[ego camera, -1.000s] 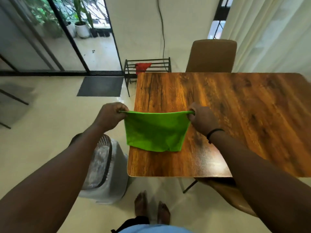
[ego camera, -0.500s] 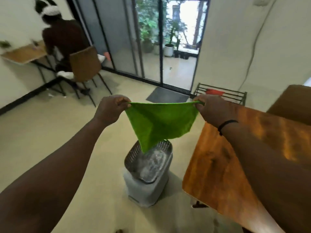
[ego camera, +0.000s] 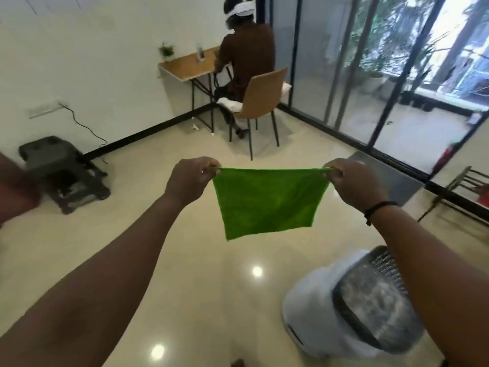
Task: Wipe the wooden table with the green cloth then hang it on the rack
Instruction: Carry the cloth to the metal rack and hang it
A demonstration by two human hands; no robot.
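Observation:
The green cloth (ego camera: 267, 202) hangs stretched flat in the air above the floor, held by its two top corners. My left hand (ego camera: 189, 181) pinches the left corner and my right hand (ego camera: 353, 185) pinches the right corner. A black band circles my right wrist. The metal rack (ego camera: 460, 192) stands at the right edge of the view, low on the floor by the glass door, with something red on it. The wooden table is out of view.
A white bin with a grey mesh top (ego camera: 354, 305) stands on the floor at lower right. A dark floor unit (ego camera: 63, 173) sits by the left wall. A person (ego camera: 246, 51) sits on a chair (ego camera: 262, 102) at a small desk at the back. A grey mat (ego camera: 389, 178) lies by the sliding doors.
My view has swung left, away from the wooden table, which has left the frame. Both hands still hold the cloth by its corners, now spread wider and flatter over the floor.

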